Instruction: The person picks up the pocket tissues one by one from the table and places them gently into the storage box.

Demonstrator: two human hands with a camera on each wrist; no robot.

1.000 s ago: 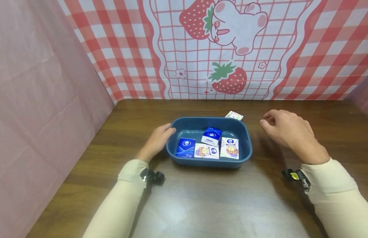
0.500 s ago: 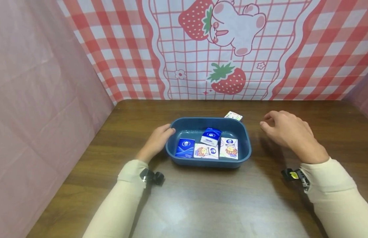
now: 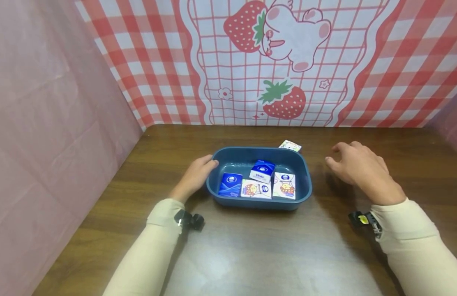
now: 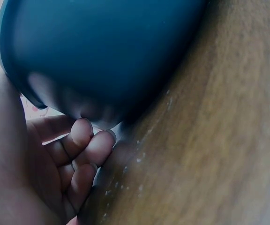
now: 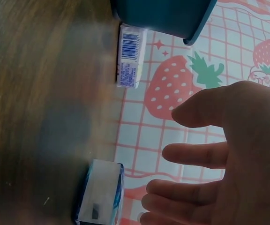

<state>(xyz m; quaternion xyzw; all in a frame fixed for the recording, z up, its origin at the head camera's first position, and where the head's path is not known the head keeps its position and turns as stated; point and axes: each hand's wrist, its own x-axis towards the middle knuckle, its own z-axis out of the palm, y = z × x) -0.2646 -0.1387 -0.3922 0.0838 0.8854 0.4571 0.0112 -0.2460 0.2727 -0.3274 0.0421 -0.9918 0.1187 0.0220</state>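
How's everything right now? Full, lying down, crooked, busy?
Blue basin: upright, partly filled.
Left hand: holding basin.
Right hand: holding nothing.
Left blue pack: lying.
Middle blue pack: crooked.
Middle white pack: lying.
Right white pack: lying.
Pack behind basin: on table.
Pack near right hand: on table.
Strawberry backdrop: hanging.

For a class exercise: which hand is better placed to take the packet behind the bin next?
Likely the right hand: it is empty and nearer the packet; the left hand holds the bin.

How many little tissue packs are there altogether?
6. Inside the tub: two blue packs, two white cartoon packs. Behind the tub: another cartoon pack. Near the right hand: a blue-edged pack, seen only by the right wrist camera. Others may be hidden.
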